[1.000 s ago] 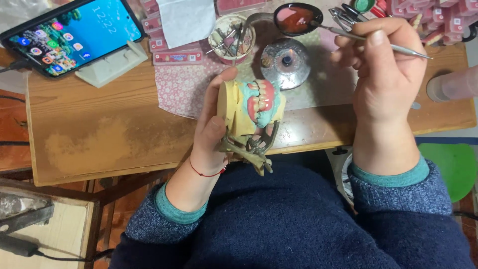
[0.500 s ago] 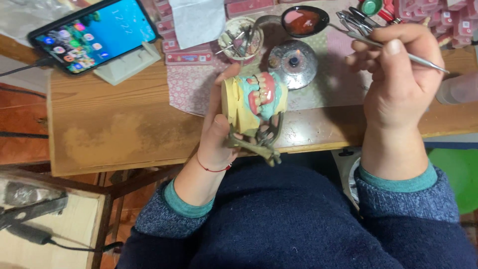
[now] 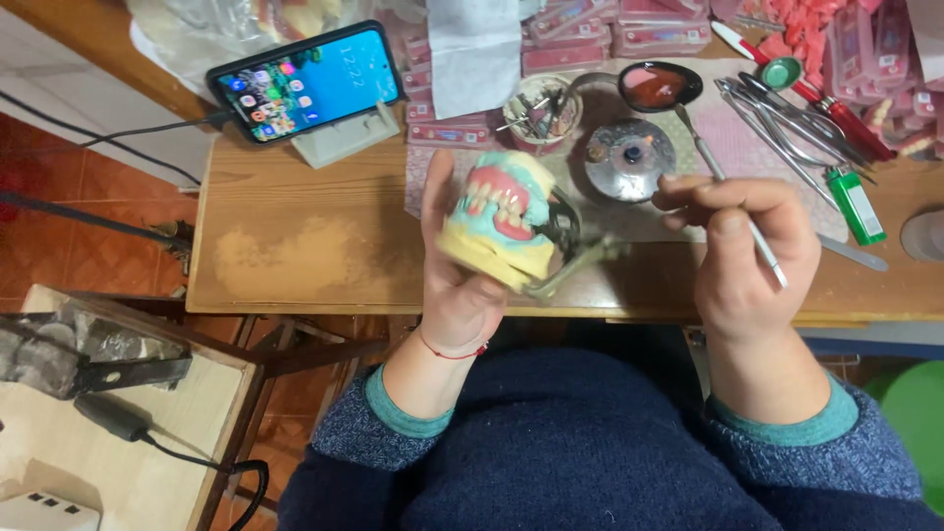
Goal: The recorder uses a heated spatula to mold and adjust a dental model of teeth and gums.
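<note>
Since before, left hand (image 3: 457, 285) tilted the denture model (image 3: 501, 221) teeth-up above the desk (image 3: 295, 256) edge, gripping it, right hand (image 3: 733, 241) pinching the metal tool (image 3: 733, 202); I'd steady wrists before touching wax.

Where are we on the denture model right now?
Done: teeth sit in pink wax on the denture model, mounted on a metal articulator. In hand: the left hand holds the model up, while the right hand holds a thin metal instrument clear of it. Left: I cannot tell how much wax work remains.
</note>
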